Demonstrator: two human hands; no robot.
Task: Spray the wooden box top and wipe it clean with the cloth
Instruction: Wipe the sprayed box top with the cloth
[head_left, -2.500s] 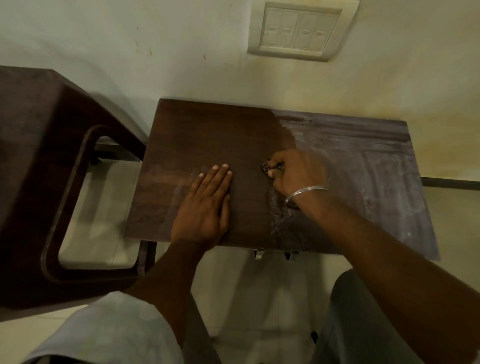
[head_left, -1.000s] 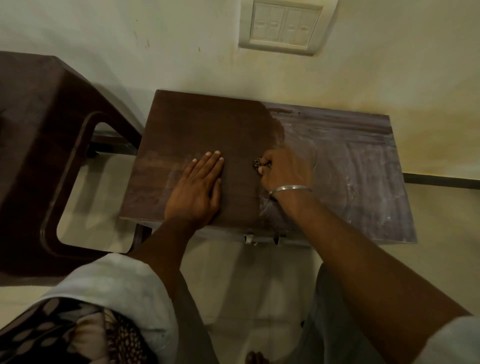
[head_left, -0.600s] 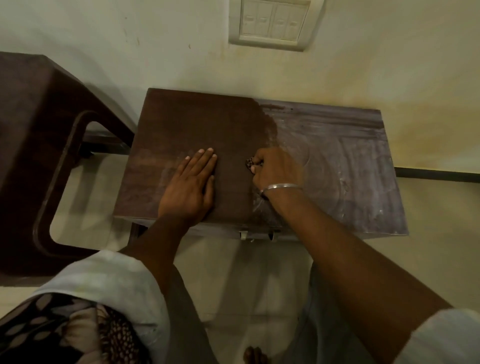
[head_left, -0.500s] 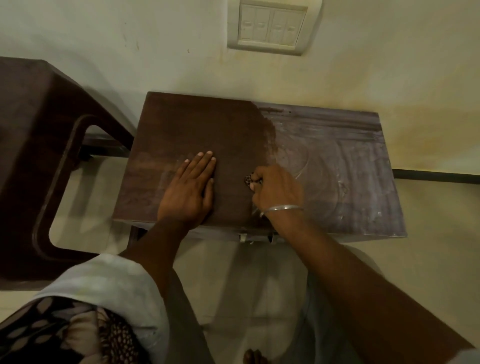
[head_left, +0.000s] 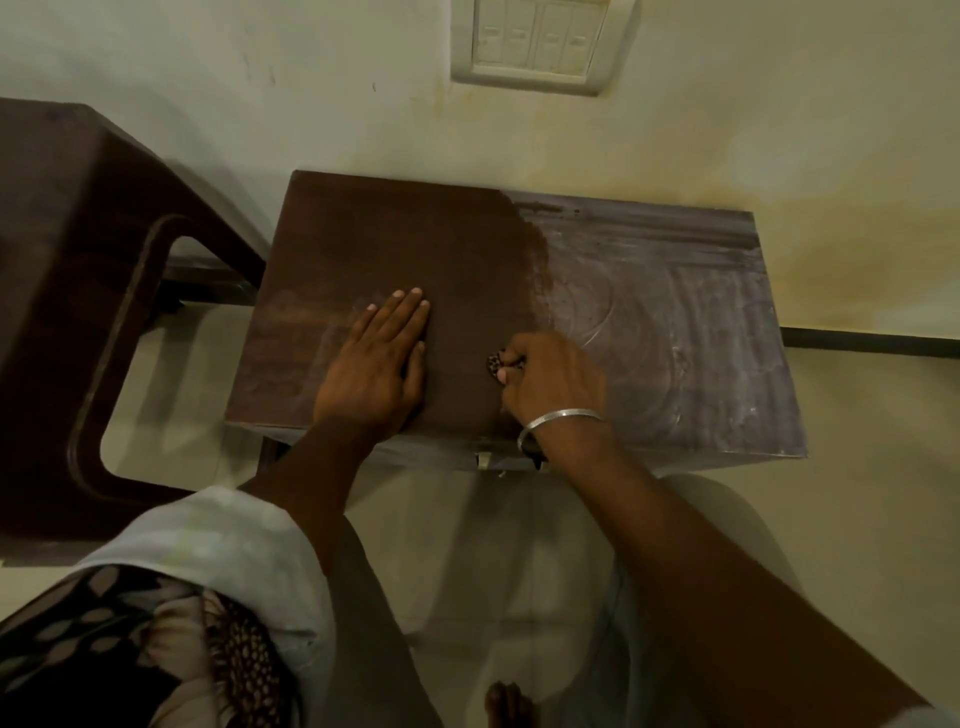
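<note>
The wooden box top (head_left: 405, 244) stands against the wall; its left half is dark brown and its right half (head_left: 691, 312) is pale and dusty with curved wipe marks. My left hand (head_left: 376, 366) lies flat, fingers together, on the dark half near the front edge. My right hand (head_left: 550, 382), with a metal bangle at the wrist, is closed on a small patterned cloth (head_left: 494, 362) and presses it on the top at the boundary of the two halves, near the front edge. Most of the cloth is hidden under the hand. No spray bottle is in view.
A dark brown plastic stool (head_left: 78, 291) stands close to the left of the box. A switch plate (head_left: 540, 41) is on the wall behind. Pale floor tiles (head_left: 493, 545) lie in front, with my toes (head_left: 506, 699) at the bottom.
My right hand with the cloth has slid from the middle of the top toward the front edge. My left hand has stayed flat in place.
</note>
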